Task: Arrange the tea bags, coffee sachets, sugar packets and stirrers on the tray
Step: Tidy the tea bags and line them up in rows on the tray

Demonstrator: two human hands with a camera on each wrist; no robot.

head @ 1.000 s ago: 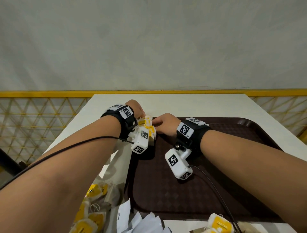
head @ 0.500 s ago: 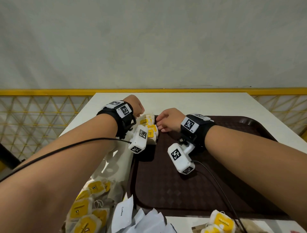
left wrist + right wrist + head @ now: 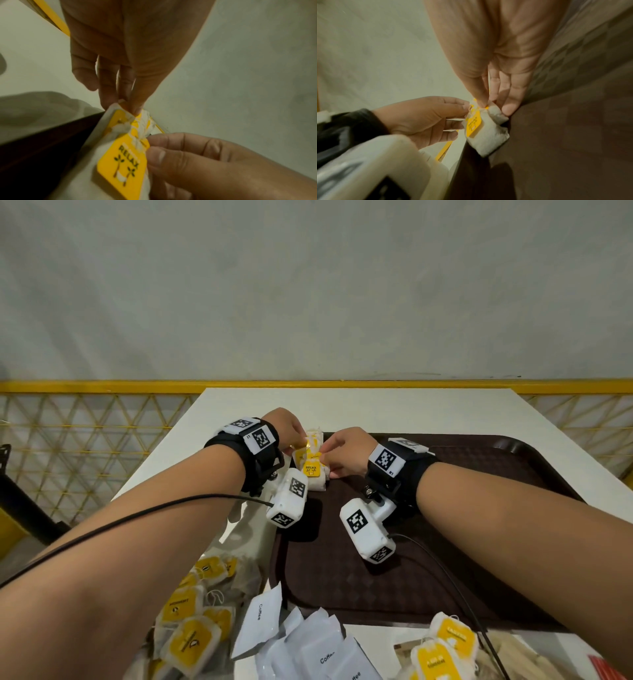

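A small stack of white tea bags (image 3: 313, 474) with yellow tags sits at the far left corner of the brown tray (image 3: 479, 542). My left hand (image 3: 299, 445) pinches the top of the stack from the left; the left wrist view shows its fingers (image 3: 135, 108) on the crumpled paper above the "RELAX" tag (image 3: 123, 162). My right hand (image 3: 325, 457) pinches the same stack from the right. In the right wrist view its thumb and fingers (image 3: 483, 104) grip the top of a tea bag (image 3: 489, 135) over the tray's edge.
Loose tea bags (image 3: 191, 631) lie on the white table at the front left. White coffee sachets (image 3: 308, 652) lie at the front middle. More tea bags (image 3: 442, 648) and wooden stirrers (image 3: 507, 659) lie at the front right. A yellow railing (image 3: 102, 386) runs behind the table.
Both hands have stayed at the tray's far left corner. Their fingers have come together on the top of the tea bag stack, and the stack shows more between them.
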